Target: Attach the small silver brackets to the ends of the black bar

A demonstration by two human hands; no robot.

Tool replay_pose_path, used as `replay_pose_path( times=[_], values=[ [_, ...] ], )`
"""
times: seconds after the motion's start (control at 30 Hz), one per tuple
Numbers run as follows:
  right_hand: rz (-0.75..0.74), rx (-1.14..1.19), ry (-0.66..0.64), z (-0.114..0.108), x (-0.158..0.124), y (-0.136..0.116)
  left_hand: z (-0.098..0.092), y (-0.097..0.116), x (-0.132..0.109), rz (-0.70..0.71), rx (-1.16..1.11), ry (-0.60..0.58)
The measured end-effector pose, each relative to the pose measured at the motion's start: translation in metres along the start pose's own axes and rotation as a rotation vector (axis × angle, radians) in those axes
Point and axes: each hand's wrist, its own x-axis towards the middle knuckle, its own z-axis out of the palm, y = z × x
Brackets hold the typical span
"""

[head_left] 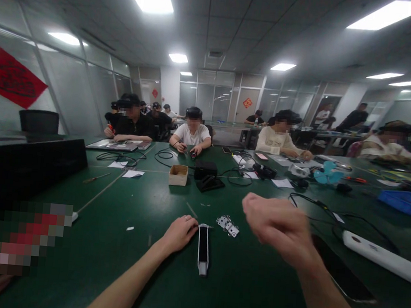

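Green tabletop (164, 296) fills lower frame. Left hand (180, 232) at lower centre, fingers bent beside upper end of slim white-and-black device (203, 247); cannot tell if pinching it. Right hand (278, 225) right of centre, fingers curled in; contents hidden. Small silvery parts (228, 226) between hands.

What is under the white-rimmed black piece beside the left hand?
Green tabletop shows around the white-rimmed black piece. Directly beneath, its body covers the view, and the left hand hides some nearby surface.
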Motion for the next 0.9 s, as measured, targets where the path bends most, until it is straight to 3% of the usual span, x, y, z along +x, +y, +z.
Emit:
replay_pose_path(
  times=[0.03, 0.07, 0.1, 0.13, 0.23, 0.37, 0.9],
  values=[
    [0.071, -0.069, -0.082, -0.035, 0.070, 0.000, -0.002, 0.002, -0.001, -0.008, -0.010, 0.001],
    [0.179, -0.167, -0.180, -0.057, 0.121, 0.005, -0.005, 0.004, -0.001, -0.017, -0.021, -0.001],
    [0.271, -0.248, -0.289, -0.067, 0.151, 0.014, -0.007, 0.006, -0.002, -0.033, -0.032, -0.006],
    [0.362, -0.310, -0.397, -0.067, 0.162, 0.026, -0.009, 0.008, -0.002, -0.051, -0.042, -0.019],
    [0.484, -0.403, -0.530, -0.041, 0.131, 0.065, -0.015, 0.012, -0.002, -0.064, -0.062, -0.035],
    [0.509, -0.421, -0.521, -0.026, 0.090, 0.084, -0.017, 0.014, 0.000, -0.066, -0.057, -0.059],
    [0.548, -0.361, -0.495, -0.036, 0.092, 0.079, -0.005, 0.003, 0.002, -0.015, 0.001, -0.039]
  ],
)
